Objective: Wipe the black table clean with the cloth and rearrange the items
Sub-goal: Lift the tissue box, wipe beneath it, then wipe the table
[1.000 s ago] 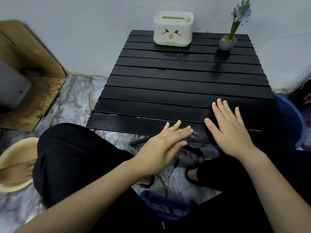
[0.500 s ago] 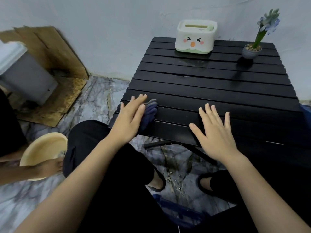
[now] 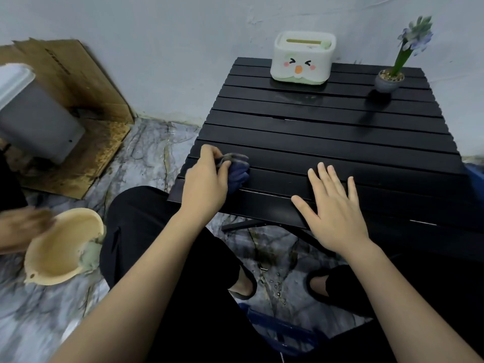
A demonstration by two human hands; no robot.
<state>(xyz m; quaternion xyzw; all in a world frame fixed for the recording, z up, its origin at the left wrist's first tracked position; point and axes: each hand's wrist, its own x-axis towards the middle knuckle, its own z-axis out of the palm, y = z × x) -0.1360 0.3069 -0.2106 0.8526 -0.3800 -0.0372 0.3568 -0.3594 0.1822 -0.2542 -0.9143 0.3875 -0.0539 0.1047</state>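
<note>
Wiping looks best done slat by slat: the left hand (image 3: 207, 183), bunched around the dark blue cloth (image 3: 237, 170) at the near left corner of the black slatted tabletop (image 3: 327, 137), should press flat while the right hand (image 3: 334, 208), fingers spread and empty, steadies the front edge.

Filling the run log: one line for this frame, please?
phase: wiping | left hand: gripping cloth on black table near-left edge | right hand: flat on table | tissue box, flower pot: far edge
</note>
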